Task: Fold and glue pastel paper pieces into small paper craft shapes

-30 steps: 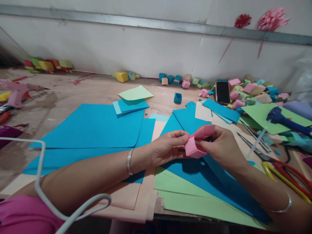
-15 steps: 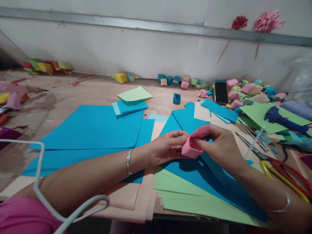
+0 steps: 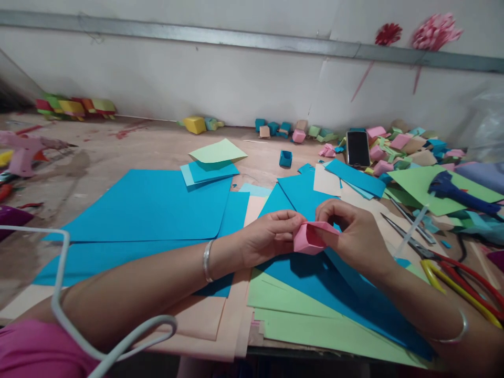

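Observation:
A small pink folded paper box (image 3: 309, 239) is held between both hands above the blue sheets. My left hand (image 3: 270, 236) pinches its left side with thumb and fingers closed. My right hand (image 3: 352, 233) curls over its top and right side, fingers pressing the flap down. Both wrists wear silver bangles. Large blue paper sheets (image 3: 149, 210) lie beneath and to the left, green sheets (image 3: 299, 310) in front.
Scissors with red and yellow handles (image 3: 452, 265) lie at the right. A phone (image 3: 357, 148) and a heap of small folded paper cubes (image 3: 397, 144) sit at the back right. A blue glue gun (image 3: 459, 191) and a pink glue gun (image 3: 23, 149) flank the table. A white cable (image 3: 63, 294) crosses the near left.
The pink flap that stood up above the box has been folded down by my right hand's fingers. Both hands stay in about the same place.

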{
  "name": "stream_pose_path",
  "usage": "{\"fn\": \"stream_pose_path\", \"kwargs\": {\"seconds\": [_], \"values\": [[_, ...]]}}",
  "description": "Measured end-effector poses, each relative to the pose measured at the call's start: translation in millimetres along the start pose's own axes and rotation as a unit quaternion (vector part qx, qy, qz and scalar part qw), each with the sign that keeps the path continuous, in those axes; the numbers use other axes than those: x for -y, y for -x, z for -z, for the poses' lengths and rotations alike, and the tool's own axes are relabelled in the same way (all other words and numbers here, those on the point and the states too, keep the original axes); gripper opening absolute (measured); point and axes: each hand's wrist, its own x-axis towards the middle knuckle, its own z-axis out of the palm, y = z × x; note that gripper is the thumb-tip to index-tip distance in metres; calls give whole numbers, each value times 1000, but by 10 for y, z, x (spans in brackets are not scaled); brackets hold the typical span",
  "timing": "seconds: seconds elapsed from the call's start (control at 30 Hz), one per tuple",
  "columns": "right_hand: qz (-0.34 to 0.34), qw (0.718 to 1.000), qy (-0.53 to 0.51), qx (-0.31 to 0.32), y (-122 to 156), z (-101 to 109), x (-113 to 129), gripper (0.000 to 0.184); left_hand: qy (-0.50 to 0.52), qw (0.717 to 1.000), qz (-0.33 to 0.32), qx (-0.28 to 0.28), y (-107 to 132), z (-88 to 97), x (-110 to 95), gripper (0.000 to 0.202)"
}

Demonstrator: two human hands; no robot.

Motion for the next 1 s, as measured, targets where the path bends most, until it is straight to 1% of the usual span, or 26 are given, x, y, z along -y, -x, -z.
{"fn": "stream_pose_path", "kwargs": {"seconds": [0.07,0.1,0.13,0.2,0.23,0.27,0.3,0.33,0.4,0.47,0.57,0.63,0.7,0.8,0.87,1.0], "values": [[-2,999,35,5,7,-4,19,15,-90,995,-42,-31,14,-30,-34,31],[-5,998,55,8,9,-9,32,15,-157,983,-74,-51,28,-52,-52,32],[-11,997,73,10,11,-15,44,15,-232,963,-113,-73,46,-77,-70,31],[-24,995,94,22,16,-34,64,16,-376,900,-193,-110,89,-129,-96,24],[-29,994,97,31,20,-46,68,16,-427,868,-221,-124,111,-153,-102,18],[-32,994,96,41,26,-59,70,16,-465,842,-241,-130,132,-174,-103,13],[-33,994,92,51,35,-74,69,15,-494,822,-252,-130,151,-189,-99,8],[-31,994,87,60,45,-91,66,14,-516,807,-257,-126,167,-200,-92,8],[-24,994,76,73,70,-125,59,15,-550,784,-265,-113,190,-208,-74,15],[-15,995,72,72,93,-155,55,16,-578,761,-274,-105,201,-201,-57,19],[8,995,78,57,114,-174,49,19,-610,729,-291,-102,199,-169,-43,18],[23,995,83,60,115,-170,45,19,-628,711,-300,-94,190,-141,-40,18],[30,993,91,69,110,-162,40,19,-637,703,-303,-88,179,-115,-40,20],[35,989,122,76,106,-157,29,17,-634,708,-300,-77,166,-88,-36,22],[37,983,164,79,111,-161,20,15,-634,711,-296,-73,162,-82,-33,22],[55,961,260,80,136,-175,6,9,-643,702,-292,-86,168,-96,-36,18]]}}
